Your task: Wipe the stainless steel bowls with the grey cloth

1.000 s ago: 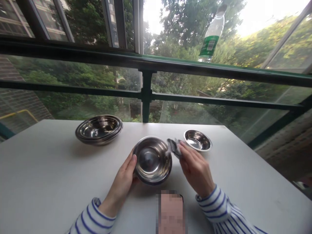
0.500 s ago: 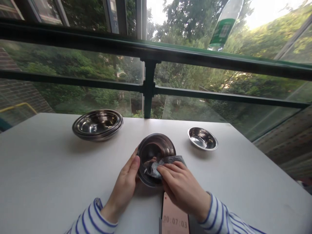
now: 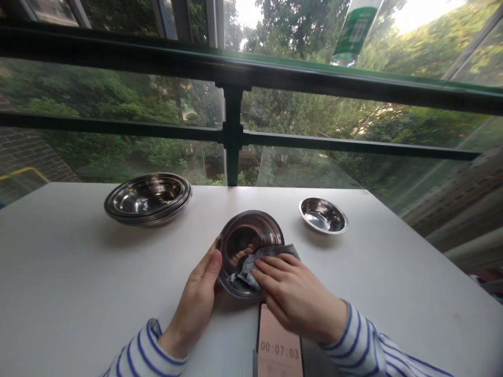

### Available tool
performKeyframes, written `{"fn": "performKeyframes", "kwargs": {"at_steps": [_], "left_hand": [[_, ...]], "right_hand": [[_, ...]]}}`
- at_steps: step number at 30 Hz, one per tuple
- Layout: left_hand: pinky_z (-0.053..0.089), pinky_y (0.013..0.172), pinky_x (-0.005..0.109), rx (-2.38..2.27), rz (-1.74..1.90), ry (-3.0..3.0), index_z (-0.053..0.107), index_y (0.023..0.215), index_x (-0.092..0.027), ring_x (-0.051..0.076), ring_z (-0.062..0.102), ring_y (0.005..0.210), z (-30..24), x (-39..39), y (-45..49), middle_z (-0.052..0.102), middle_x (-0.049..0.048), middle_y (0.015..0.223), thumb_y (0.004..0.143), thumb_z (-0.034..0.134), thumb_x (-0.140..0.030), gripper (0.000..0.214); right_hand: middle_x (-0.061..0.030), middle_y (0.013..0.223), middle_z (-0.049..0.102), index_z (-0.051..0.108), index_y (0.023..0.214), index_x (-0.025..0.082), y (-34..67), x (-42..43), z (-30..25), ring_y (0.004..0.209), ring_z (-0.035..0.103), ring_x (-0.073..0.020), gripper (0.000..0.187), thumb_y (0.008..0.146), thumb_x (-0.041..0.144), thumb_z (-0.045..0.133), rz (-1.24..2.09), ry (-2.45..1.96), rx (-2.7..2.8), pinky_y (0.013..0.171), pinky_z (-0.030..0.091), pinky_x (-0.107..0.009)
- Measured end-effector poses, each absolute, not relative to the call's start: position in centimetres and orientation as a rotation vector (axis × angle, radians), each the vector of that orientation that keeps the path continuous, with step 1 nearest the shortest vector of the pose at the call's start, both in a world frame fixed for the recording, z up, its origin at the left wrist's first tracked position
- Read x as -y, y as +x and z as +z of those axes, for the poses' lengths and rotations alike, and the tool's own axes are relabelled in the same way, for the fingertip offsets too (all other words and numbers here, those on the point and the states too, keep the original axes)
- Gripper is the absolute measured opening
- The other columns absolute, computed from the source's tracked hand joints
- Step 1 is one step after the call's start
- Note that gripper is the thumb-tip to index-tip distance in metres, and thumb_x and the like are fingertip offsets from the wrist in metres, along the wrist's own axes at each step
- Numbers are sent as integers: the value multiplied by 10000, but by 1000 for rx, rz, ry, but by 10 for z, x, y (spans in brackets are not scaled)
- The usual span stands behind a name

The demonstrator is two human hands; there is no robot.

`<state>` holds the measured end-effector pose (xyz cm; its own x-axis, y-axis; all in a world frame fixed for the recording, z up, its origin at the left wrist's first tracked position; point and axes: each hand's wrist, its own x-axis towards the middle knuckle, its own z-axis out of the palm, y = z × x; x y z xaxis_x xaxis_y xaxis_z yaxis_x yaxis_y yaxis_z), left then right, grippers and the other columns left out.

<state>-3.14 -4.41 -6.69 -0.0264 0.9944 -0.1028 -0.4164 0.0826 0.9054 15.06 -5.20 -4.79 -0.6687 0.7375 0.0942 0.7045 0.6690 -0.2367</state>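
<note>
Bowl (image 3: 245, 238) shiny, silvery, tilted; left hand (image 3: 198, 296) clamped on side, right hand (image 3: 296, 293) clasping grey cloth (image 3: 250, 266) inside.

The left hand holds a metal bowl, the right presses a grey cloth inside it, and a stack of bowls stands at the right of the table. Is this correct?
No: the head view shows the stack of bowls at the left of the table. The left hand holds a metal bowl, the right hand presses a grey cloth inside it.
</note>
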Motion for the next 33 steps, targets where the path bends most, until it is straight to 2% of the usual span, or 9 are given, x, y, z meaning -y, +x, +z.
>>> {"fn": "performKeyframes", "kwargs": {"at_steps": [3,6,8,14,16,21,27,33], "left_hand": [[290,1080,336,-981,1384,744,585,1210,-234,234,427,1260,-69,44,-28,575,44,1285,781,607,-390,457],[300,1077,341,-966,1413,654,584,1209,-243,220,446,1245,-71,43,-25,594,43,1262,785,601,-392,450],[320,1067,363,-940,1414,593,565,1227,-246,224,457,1236,-70,42,-24,597,43,1258,789,599,-380,459],[347,1048,371,-933,1387,607,572,1224,-218,256,467,1223,-63,39,-25,587,58,1269,775,620,-375,478],[335,1055,360,-931,1387,611,579,1216,-216,248,463,1227,-63,39,-23,584,56,1273,780,614,-376,466],[358,1038,368,-867,1396,522,563,1230,-216,238,495,1197,-66,40,-21,603,63,1248,795,594,-382,467],[404,994,383,-886,1361,547,576,1218,-206,266,544,1137,-64,39,-22,641,79,1186,758,636,-382,495],[419,981,363,-890,1403,482,594,1187,-192,236,575,1097,-67,37,-21,652,79,1163,767,626,-371,457]], "right_hand": [[-98,1292,535,462,1281,150,142,52,-49,1186,472,-242,425,867,227,407,325,-1111,2707,973,365,-410],[-166,1396,398,320,1367,49,124,54,-52,1264,390,-240,518,886,234,372,399,-976,2686,1018,341,-373],[-185,1428,336,270,1385,24,119,53,-54,1293,350,-243,534,897,228,348,390,-957,2678,1038,319,-370],[-110,1291,534,432,1301,134,144,46,-50,1188,471,-249,463,839,163,428,304,-1080,2765,966,360,-410],[-112,1276,546,436,1296,134,143,45,-50,1179,479,-246,449,848,173,422,313,-1076,2743,950,372,-400],[-158,1374,432,327,1354,65,124,44,-57,1239,422,-219,487,893,218,371,368,-910,2641,972,377,-348],[-95,1215,592,468,1247,154,139,41,-52,1132,516,-212,375,880,174,396,321,-1008,2689,908,403,-371],[-180,1387,406,327,1347,31,124,44,-59,1272,384,-214,493,884,192,383,301,-875,2652,1012,354,-339]]}}
